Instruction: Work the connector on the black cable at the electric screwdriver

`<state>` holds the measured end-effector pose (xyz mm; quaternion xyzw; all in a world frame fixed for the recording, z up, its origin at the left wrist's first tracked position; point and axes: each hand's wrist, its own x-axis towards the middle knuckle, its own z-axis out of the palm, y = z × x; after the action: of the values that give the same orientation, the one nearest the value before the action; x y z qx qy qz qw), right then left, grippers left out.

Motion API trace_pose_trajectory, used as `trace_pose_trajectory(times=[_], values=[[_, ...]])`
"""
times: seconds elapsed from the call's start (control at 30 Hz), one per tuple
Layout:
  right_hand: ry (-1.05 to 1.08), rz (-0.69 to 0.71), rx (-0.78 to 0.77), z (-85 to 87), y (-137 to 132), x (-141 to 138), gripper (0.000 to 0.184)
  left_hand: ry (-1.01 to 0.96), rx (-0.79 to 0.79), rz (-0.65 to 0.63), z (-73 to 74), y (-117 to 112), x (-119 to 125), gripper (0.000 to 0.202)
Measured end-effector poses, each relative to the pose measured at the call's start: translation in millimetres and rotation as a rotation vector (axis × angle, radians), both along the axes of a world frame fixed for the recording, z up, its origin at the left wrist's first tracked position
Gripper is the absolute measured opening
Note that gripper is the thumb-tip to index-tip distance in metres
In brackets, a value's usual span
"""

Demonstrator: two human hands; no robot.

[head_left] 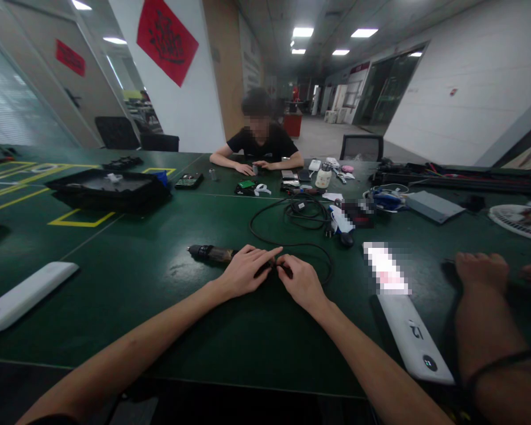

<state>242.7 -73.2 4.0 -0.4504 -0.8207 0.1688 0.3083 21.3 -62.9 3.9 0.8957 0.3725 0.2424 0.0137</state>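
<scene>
Office walls with red paper signs (167, 40) stand behind the long green table (137, 257) in the head view, the only 1 here. Right in front of you, the black handheld tool (210, 254) lies on the tabletop, its narrow tip pointing left and its rear end toward your 2 hands. Your left hand (248, 271) lies over that rear part, most fingers bent around it and 1 stretched toward the right, probably to keep the round body from rolling. Your right hand (301, 283) has its thumb and fingertips pinched together just beside it, seemingly on the black cable (310, 219); both hands sit low, which likely steadies so fine a pinch. That cable loops past your right hand from a coil farther out, its slack perhaps sparing the tool any pull. Off to the sides lie the left white device (29, 295) and the right white device (413, 336); beyond, you have a black tray (108, 200) and a person (265, 144) with hands at a small cylinder (255, 169). Much is hard to make out: your fingers hide where tool and cable meet, so whether they are joined cannot be told; pixel blocks cover the right device's far end; and the neighbour's hand (482, 268) near it is blurred, its arm cut off by the frame
</scene>
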Motion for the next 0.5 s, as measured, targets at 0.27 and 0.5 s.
trace_pose_trajectory(times=[0.27, 0.5], values=[[-0.003, 0.001, -0.006, 2.2, -0.7, 0.6, 0.012, -0.002, 0.020, 0.004, -1.7, 1.2, -0.8, 0.061], [-0.007, 0.002, -0.010, 3.1, -1.3, 0.6, 0.012, -0.001, 0.031, 0.018, -0.9, 1.3, -1.0, 0.056]])
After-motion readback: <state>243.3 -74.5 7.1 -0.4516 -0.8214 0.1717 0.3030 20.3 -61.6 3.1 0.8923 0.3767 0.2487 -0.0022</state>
